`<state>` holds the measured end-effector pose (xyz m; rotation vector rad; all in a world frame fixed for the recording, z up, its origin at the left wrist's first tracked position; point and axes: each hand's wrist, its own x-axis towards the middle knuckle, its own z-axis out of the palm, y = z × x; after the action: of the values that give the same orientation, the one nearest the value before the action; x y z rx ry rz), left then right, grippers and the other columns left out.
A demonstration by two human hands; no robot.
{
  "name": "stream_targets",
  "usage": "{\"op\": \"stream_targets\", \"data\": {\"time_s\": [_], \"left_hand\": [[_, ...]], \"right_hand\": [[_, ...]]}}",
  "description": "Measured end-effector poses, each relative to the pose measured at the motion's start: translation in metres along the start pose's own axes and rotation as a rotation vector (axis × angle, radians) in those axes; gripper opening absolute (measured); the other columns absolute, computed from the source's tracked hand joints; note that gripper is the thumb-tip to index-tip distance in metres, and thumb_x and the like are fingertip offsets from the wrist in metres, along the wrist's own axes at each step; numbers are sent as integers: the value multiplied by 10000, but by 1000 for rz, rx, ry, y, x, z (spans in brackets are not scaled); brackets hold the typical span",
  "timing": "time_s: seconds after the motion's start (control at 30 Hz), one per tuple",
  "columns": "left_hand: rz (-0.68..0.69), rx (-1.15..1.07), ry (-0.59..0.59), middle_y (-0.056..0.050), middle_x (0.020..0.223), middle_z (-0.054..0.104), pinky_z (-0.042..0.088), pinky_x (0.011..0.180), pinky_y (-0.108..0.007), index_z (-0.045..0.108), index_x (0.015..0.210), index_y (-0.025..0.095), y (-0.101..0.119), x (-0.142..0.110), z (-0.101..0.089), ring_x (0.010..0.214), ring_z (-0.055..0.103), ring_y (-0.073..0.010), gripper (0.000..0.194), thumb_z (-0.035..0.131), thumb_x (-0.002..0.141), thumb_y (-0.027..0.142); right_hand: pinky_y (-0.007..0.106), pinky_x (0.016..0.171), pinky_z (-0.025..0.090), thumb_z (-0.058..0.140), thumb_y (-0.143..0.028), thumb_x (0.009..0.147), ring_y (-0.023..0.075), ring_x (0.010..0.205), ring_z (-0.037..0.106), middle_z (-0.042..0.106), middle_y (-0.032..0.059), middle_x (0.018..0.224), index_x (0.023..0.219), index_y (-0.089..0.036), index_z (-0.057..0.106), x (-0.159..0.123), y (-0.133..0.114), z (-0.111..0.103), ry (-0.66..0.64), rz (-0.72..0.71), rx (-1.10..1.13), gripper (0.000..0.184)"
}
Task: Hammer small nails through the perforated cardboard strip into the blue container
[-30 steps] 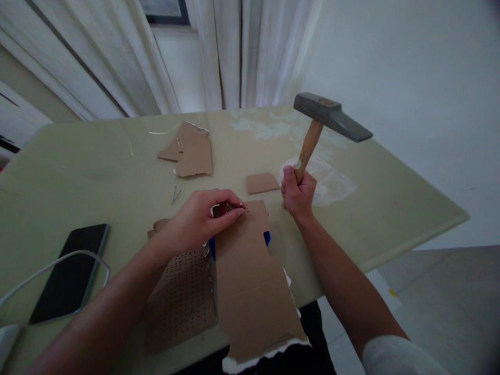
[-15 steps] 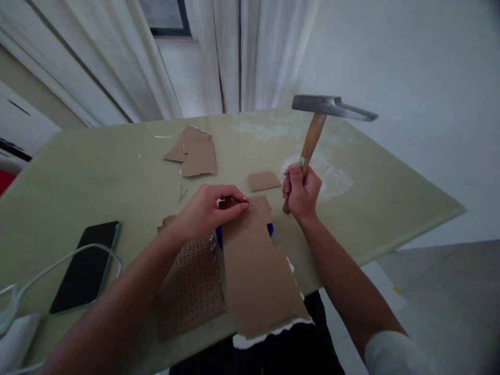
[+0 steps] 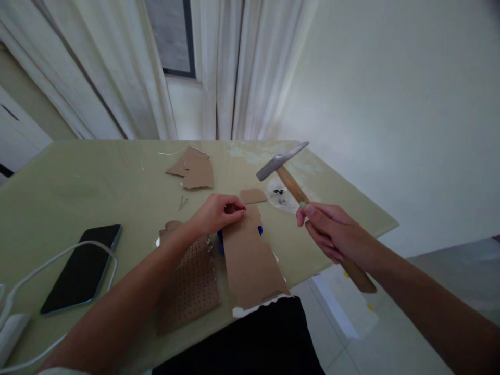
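My right hand (image 3: 332,233) grips the wooden handle of a hammer (image 3: 289,179). Its steel head points up and left, above the table's right side. My left hand (image 3: 216,212) is pinched on something small and dark that I cannot make out, at the top edge of a long torn cardboard strip (image 3: 250,260). That strip lies over a blue object (image 3: 221,240) and reaches the table's near edge. To its left lies a cardboard piece full of punched holes (image 3: 193,281).
A dark phone (image 3: 80,270) with a white cable (image 3: 50,260) lies at the left. Torn cardboard scraps (image 3: 193,169) sit farther back, a small piece (image 3: 253,196) near the hammer. Loose nails (image 3: 182,202) and a clear plastic bag (image 3: 283,197) lie on the green table (image 3: 86,187).
My right hand has pulled back to the right, tipping the hammer so the head leans left and lower. The view has tilted up. My left hand keeps its pinch at the cardboard.
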<state>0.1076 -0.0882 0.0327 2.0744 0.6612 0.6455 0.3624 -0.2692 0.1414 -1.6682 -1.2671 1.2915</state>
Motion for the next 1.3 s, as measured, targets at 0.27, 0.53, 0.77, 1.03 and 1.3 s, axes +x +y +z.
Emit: {"op": "stream_targets", "data": {"time_s": [0.27, 0.53, 0.77, 1.03, 1.3], "left_hand": [[2, 2, 7, -18, 711, 704, 413, 625, -256, 803, 880, 168, -4, 0, -1, 661, 573, -149, 296, 701, 894, 446], [2, -17, -2, -3, 691, 690, 389, 613, -257, 785, 841, 177, -5, 1, 1, 637, 555, -141, 232, 705, 864, 394], [-1, -42, 5, -29, 724, 737, 423, 632, -268, 802, 853, 173, -6, 1, 0, 665, 594, -158, 275, 730, 846, 438], [-31, -70, -11, -30, 741, 739, 428, 632, -271, 804, 874, 168, -6, 1, 2, 667, 594, -159, 266, 730, 843, 421], [-30, -74, -16, -17, 717, 714, 410, 622, -268, 767, 819, 170, -7, 1, 0, 657, 584, -154, 234, 728, 837, 400]], "right_hand": [[178, 332, 313, 509, -780, 1003, 64, 400, 332, 366, -85, 587, 1032, -196, 602, -14, -20, 18, -25, 142, -286, 592], [168, 329, 312, 507, -707, 1043, 54, 391, 319, 353, -96, 585, 1001, -207, 566, 1, -11, 30, -68, 210, -245, 505], [166, 327, 277, 496, -799, 1008, 57, 357, 317, 330, -114, 523, 974, -201, 556, 1, -10, 23, -62, 66, -146, 601], [153, 334, 300, 501, -748, 1035, 49, 360, 337, 361, -113, 539, 990, -200, 554, 3, -9, 27, -104, 119, -169, 552], [154, 334, 312, 501, -735, 1034, 53, 366, 344, 364, -111, 538, 980, -201, 547, 1, -9, 32, -87, 154, -215, 538]]}}
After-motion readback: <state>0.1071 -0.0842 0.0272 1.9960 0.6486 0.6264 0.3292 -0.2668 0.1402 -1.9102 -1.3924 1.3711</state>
